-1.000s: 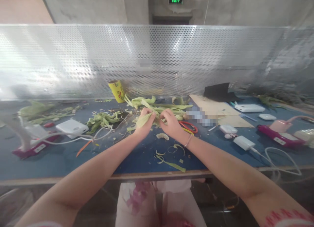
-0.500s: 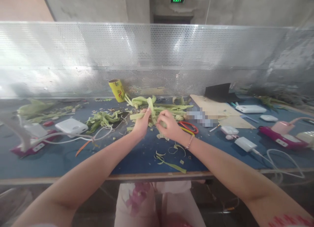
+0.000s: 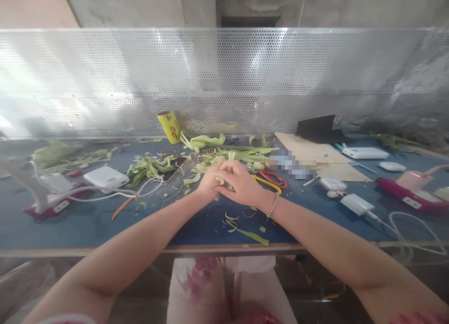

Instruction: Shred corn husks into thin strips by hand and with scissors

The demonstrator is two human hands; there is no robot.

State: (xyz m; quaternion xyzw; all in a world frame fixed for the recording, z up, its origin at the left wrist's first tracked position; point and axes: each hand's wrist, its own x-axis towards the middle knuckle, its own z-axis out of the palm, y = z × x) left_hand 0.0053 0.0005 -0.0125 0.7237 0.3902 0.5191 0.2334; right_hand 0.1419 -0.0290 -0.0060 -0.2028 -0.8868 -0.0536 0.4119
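My left hand and my right hand are pressed together over the middle of the blue table, fingers curled round pale green leaf strips. My right hand lies partly over the left, so what sits between them is mostly hidden. A heap of long green leaves lies just behind the hands. Red and yellow scissors rest on the table immediately right of my right hand. Loose green trimmings lie near the front edge.
A yellow can stands at the perforated metal screen. More leaf scraps, a white box with cables, a pink device, cardboard, white chargers and another pink device lie around.
Both hands have drawn together and slightly toward me; before, they were apart, pulling a leaf strip upward, and now they are closed over it low on the table.
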